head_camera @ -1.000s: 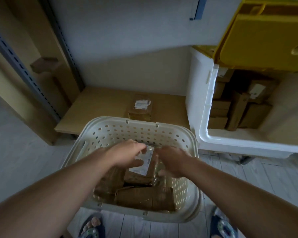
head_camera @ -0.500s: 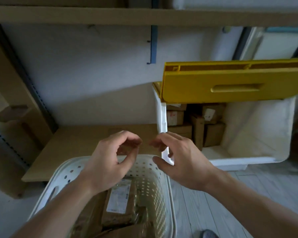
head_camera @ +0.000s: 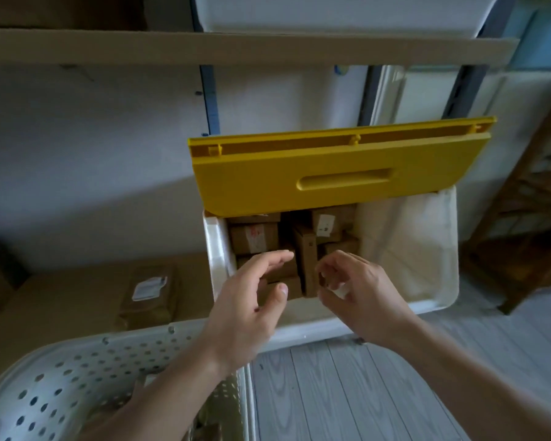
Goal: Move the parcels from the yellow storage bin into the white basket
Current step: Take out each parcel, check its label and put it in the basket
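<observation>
Brown cardboard parcels (head_camera: 287, 249) lie stacked inside the yellow storage bin (head_camera: 337, 176) (lid raised) — the reach-in step. Both hands hover at its mouth, empty: left hand (head_camera: 252, 300) spread, right hand (head_camera: 357, 288) loosely curled. Next: grip one, carry it to the white basket (head_camera: 86, 370) just beside the bin.

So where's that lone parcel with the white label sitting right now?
The labelled parcel lies on the low cardboard shelf left of the storage bin, just beyond the white basket.
</observation>
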Tool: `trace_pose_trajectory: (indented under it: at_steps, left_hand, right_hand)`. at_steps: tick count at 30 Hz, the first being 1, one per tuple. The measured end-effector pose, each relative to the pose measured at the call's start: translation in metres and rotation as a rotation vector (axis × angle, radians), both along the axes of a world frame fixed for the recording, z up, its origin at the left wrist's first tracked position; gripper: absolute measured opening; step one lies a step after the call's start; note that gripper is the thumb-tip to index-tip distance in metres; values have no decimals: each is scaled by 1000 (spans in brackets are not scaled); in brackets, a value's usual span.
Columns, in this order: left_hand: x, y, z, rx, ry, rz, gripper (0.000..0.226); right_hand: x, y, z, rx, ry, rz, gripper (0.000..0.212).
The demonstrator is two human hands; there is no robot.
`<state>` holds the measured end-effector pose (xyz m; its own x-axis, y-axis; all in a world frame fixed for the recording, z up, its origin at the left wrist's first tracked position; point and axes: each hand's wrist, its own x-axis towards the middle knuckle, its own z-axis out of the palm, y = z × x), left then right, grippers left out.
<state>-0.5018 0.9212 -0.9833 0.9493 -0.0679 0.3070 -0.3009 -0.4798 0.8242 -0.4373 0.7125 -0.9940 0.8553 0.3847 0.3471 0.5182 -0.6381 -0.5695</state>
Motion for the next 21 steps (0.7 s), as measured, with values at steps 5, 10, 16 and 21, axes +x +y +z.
trace_pose_trajectory:
  at_steps: [5, 10, 16, 21]
  left_hand:
    - [41, -23, -11, -26, 44, 45, 40]
    - [91, -47, -14, -51, 92, 90, 37]
    - [145, -83, -14, -185, 241, 209, 33]
    - [194, -98, -22, -355, 308, 319, 37]
  right_hand:
    - [29, -11, -7, 51, 50, -101, 11]
    - [65, -10, -12, 38, 164, -219, 26]
    - [120, -7, -24, 120, 279, -341, 34]
    - [154, 0, -37, 209, 260, -367, 60]
